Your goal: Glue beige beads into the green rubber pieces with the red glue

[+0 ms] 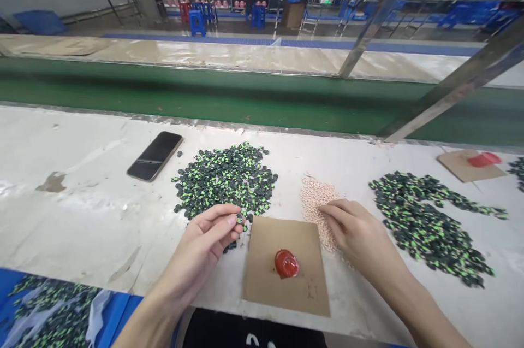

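Between the thumb and forefinger of my left hand [213, 236] is a small black-and-green piece [239, 219]. That hand is at the near edge of a pile of black-and-green pieces [225, 178]. My right hand [354, 225] reaches down to a heap of tiny pale pink beads [317, 195], its fingertips pinched together at the heap; whether a bead is between them is hidden. A square of brown cardboard [286, 296] lies between the hands, with a glossy red blob [286, 264] on its middle.
A phone [155, 155] lies at the left. To the right are another black-and-green pile [426, 222] and a cardboard piece [460, 166] with a red lump. A blue bin [118, 315] stands lower left. Behind the table run a green conveyor belt [204, 94] and a slanted metal post [450, 86].
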### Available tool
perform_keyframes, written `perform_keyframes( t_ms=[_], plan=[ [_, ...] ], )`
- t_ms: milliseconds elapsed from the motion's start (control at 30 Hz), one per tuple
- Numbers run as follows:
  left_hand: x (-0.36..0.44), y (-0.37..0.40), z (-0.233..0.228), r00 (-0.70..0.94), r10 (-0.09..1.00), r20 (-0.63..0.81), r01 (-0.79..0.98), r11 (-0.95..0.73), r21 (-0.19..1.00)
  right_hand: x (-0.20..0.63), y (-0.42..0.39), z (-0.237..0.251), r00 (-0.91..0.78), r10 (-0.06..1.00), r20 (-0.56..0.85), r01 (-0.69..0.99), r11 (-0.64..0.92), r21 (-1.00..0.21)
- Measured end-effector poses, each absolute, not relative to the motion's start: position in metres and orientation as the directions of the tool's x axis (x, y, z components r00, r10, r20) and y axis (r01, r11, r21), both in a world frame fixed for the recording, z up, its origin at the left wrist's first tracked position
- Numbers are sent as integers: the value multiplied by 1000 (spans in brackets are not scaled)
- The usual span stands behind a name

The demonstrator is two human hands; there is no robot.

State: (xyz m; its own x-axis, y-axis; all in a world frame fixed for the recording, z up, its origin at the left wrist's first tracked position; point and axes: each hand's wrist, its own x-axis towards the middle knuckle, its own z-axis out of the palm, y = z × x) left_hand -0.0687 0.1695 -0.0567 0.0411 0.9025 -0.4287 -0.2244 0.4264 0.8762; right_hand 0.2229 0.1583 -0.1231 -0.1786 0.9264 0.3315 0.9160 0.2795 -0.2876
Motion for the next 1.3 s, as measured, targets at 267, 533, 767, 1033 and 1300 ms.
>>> perform_keyframes(
  t_ms=[267, 533, 767, 1033, 1300],
  plan=[
    [-65, 162, -54, 176, 869, -462, -397, 493, 775, 223, 154, -118, -120, 944, 308, 921, 221, -320],
    [-58, 156, -54, 44, 876, -480, -322, 468, 823, 224, 152, -108, -16, 968, 249, 862, 140, -488],
    [-43, 145, -51, -52, 930, -365, -124, 357, 926, 229, 134, -96, 223, 955, 197, 607, 22, -795],
    [3, 129, -54, 316, 935, 159, 31, -178, 984, 194, 101, -73, 103, 990, -100, -256, -71, -964],
    [-1, 128, -70, 452, 801, 391, 73, -471, 879, 183, 96, -65, 46, 973, -224, -293, -202, -934]
  ],
)
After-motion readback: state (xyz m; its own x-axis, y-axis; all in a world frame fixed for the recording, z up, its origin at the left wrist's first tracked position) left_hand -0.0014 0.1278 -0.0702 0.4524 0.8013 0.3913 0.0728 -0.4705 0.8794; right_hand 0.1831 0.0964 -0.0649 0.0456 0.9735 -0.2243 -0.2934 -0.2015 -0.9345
